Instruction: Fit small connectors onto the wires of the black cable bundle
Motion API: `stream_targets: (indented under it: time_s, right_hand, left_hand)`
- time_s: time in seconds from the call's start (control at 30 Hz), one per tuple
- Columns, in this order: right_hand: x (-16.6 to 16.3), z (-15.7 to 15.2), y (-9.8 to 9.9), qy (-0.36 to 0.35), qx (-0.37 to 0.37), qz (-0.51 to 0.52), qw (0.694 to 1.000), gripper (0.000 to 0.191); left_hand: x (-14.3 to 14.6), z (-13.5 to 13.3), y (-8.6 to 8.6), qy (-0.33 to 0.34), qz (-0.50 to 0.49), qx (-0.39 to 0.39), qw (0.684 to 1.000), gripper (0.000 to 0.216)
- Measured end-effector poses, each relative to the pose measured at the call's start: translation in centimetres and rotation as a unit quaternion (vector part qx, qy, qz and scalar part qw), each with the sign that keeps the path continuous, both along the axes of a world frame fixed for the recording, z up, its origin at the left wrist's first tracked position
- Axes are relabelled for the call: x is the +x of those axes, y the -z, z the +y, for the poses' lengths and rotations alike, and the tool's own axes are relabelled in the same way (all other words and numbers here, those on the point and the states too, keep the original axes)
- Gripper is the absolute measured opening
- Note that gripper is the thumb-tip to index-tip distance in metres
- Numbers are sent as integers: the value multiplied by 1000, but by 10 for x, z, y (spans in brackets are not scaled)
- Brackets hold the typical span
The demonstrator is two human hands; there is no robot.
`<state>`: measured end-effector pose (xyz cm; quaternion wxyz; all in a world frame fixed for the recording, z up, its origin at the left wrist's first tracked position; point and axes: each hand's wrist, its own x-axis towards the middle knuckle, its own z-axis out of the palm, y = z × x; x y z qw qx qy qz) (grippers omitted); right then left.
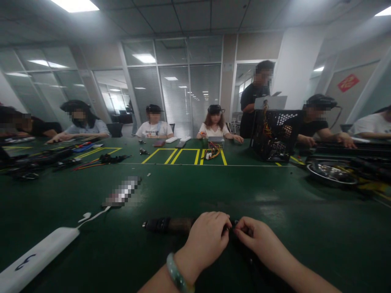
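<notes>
A dark electric screwdriver (174, 224) lies across the green table in front of me, its metal tip pointing left. My left hand (209, 230), with a jade bangle (176, 272) at the wrist, is closed around the tool's rear end. Just to the right, my right hand (255, 232) pinches at that end. Whatever sits between the right fingertips is small and mostly hidden. A dark cord seems to run down beneath my right hand, too dim to follow.
A white power strip (39, 256) lies at the left, its cable leading to a blurred phone-like object (124, 193). Dark cables (39, 158) fill the far left. An open computer case (275, 136) stands at the back right, near a round metal dish (331, 173). Several people sit opposite.
</notes>
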<state>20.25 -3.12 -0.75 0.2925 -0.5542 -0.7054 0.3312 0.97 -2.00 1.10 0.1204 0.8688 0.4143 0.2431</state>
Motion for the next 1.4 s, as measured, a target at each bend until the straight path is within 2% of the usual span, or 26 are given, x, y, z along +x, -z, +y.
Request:
stream_targets:
  time_s: [0.2, 0.53, 0.8, 1.0, 1.4]
  right_hand:
    - [1, 0, 0, -5, 8, 2, 1000, 14]
    - [2, 1, 1, -7, -1, 0, 1000, 15]
    - [1, 2, 5, -4, 22, -3, 1000, 13]
    - [3, 3, 9, 0, 25, -2, 1000, 12]
    - [5, 2, 1, -12, 3, 10, 1000, 14]
  left_hand:
    - [0, -2, -2, -26, 18, -1, 1000, 14]
    - [0, -1, 1, -1, -3, 32, 999, 11]
    - [1, -2, 3, 7, -8, 25, 1000, 16]
    - [3, -2, 3, -28, -11, 22, 999, 13]
    - [2, -2, 4, -9, -23, 16, 1000, 11]
